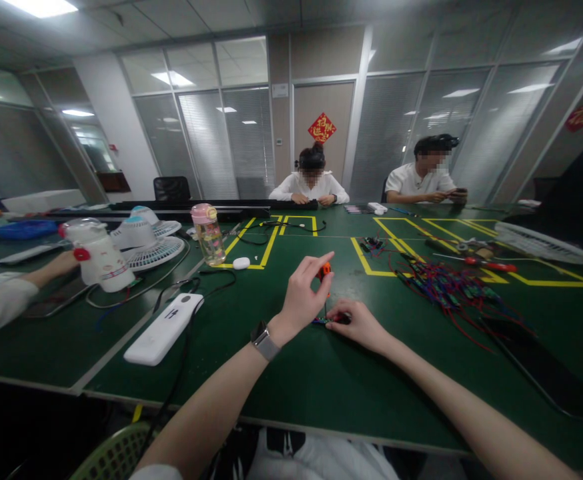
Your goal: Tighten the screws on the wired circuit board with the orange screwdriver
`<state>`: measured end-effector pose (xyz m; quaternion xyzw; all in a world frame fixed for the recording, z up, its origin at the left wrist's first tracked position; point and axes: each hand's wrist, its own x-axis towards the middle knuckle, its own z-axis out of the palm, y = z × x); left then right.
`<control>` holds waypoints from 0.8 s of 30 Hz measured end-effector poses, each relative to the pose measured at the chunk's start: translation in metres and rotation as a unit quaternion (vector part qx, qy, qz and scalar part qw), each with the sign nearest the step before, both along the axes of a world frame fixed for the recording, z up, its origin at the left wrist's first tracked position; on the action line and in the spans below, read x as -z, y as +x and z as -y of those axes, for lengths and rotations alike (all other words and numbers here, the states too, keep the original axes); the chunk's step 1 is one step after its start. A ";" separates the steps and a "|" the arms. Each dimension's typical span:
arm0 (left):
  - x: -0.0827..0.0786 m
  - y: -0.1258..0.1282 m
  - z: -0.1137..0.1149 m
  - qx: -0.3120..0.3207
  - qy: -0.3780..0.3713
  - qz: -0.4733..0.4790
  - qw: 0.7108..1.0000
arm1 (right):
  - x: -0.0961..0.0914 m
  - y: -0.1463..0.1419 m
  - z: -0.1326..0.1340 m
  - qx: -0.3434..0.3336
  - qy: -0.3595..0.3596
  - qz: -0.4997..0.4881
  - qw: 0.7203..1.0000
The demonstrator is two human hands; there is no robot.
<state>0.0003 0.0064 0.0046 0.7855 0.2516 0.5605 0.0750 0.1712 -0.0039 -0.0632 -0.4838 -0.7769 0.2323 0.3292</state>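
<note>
My left hand (305, 293), with a watch on its wrist, is closed around an orange-handled screwdriver (326, 269). The screwdriver stands upright, its thin dark shaft pointing down, and my fingers hide part of the handle. Below its tip lies a small circuit board (320, 321) with coloured wires, close to the table top. My right hand (355, 321) pinches the right side of this board, low over the green table (291, 387). The fingertips cover much of the board, so I cannot see whether the tip sits in a screw.
To the right lies a tangled pile of wired circuit boards (444, 285), with a dark phone (541, 367) nearer me. A white power bank (164, 330), a pink-lidded bottle (206, 233) and white fans (151, 250) stand leftward. Two people sit opposite; another person's arm (46, 273) reaches in from the left.
</note>
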 end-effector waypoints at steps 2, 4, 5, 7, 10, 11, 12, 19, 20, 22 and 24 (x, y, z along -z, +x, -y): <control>0.001 0.001 0.000 -0.021 -0.002 0.010 1.000 | 0.001 0.000 0.000 0.002 -0.003 -0.002 1.000; 0.001 0.001 0.000 -0.023 -0.007 0.007 1.000 | 0.002 0.000 -0.001 0.001 -0.002 -0.001 1.000; 0.001 0.001 0.000 -0.018 -0.008 0.002 1.000 | 0.002 0.000 -0.001 0.000 0.000 -0.002 1.000; 0.001 0.000 0.000 0.002 -0.007 -0.008 1.000 | 0.003 0.000 -0.001 -0.001 0.004 -0.008 1.000; 0.000 -0.001 0.000 0.035 -0.006 -0.009 0.999 | 0.003 0.001 -0.001 -0.006 0.009 -0.016 1.000; 0.000 -0.001 0.000 0.042 -0.007 -0.006 0.999 | 0.003 0.001 -0.001 -0.007 0.010 -0.015 1.000; 0.000 -0.001 0.000 0.046 -0.008 0.000 0.999 | 0.003 0.001 -0.001 -0.007 0.011 -0.014 1.000; -0.005 0.001 0.001 -0.028 -0.014 0.050 0.998 | 0.003 0.000 -0.001 -0.001 0.003 -0.016 1.000; -0.005 0.000 0.001 -0.029 -0.015 0.051 0.998 | 0.002 0.000 -0.001 -0.002 0.003 -0.015 1.000; -0.005 -0.001 0.000 -0.009 -0.025 0.043 0.999 | 0.002 0.001 -0.001 -0.003 0.004 -0.012 1.000; -0.003 -0.003 -0.001 0.030 -0.043 0.034 0.998 | 0.002 0.001 -0.001 -0.006 0.005 -0.010 1.000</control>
